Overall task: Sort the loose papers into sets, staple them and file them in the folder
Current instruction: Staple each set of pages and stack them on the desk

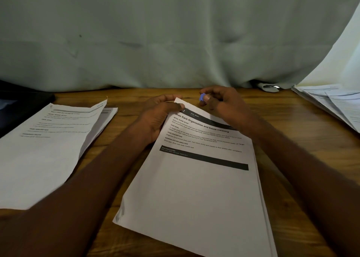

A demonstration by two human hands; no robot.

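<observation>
A set of printed sheets (196, 188), headed "Shoe Rack Organization and Insole Cleaning", lies tilted on the wooden table (303, 139) in front of me. My left hand (161, 114) pinches its top left corner between thumb and fingers. My right hand (220, 102) hovers just past the top edge and holds a small blue object (202, 97) in curled fingers; it is too small to identify. A second set of papers (44, 149) lies to the left, its top sheet curling up at the right edge.
A stack of loose printed papers (331, 102) sits at the far right edge of the table. A dark flat object (21, 102) lies at the far left, partly under the left papers. A pale cloth (175, 38) hangs behind the table.
</observation>
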